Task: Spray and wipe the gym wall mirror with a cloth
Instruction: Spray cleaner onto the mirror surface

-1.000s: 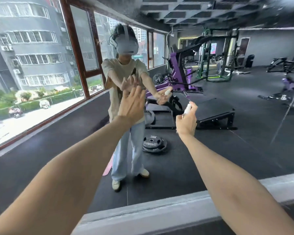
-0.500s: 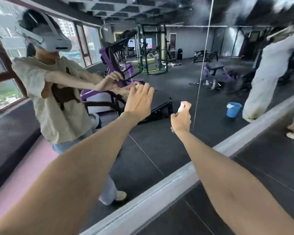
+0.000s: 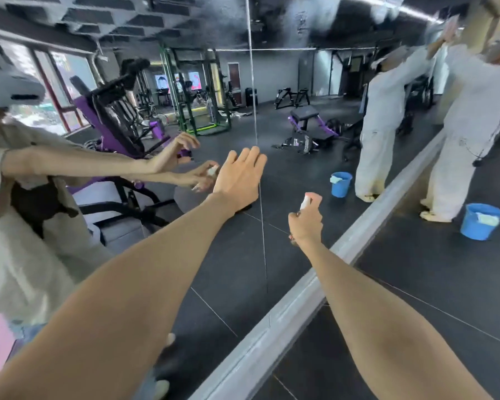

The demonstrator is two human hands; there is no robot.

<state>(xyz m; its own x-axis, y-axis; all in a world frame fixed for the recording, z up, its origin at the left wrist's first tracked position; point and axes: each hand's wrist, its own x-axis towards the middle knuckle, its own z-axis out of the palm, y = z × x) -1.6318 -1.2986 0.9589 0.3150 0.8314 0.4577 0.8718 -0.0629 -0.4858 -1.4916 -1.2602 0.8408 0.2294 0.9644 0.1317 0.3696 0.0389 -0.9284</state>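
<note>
Right hand [image 3: 306, 223] gripping the spray bottle [image 3: 305, 202], left hand [image 3: 238, 180] spread flat, clothless, we risk streaks drying on the mirror [image 3: 300, 67].

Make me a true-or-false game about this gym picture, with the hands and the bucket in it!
1. The right hand holds a small white spray bottle. True.
2. The left hand is squeezing a rag. False: its fingers are straight and it holds nothing.
3. A blue bucket stands on the floor to the right. True.
4. The bucket has nothing in it. False: a pale cloth lies in its top.
5. Another person in white clothes stands further along the mirror. True.
</note>
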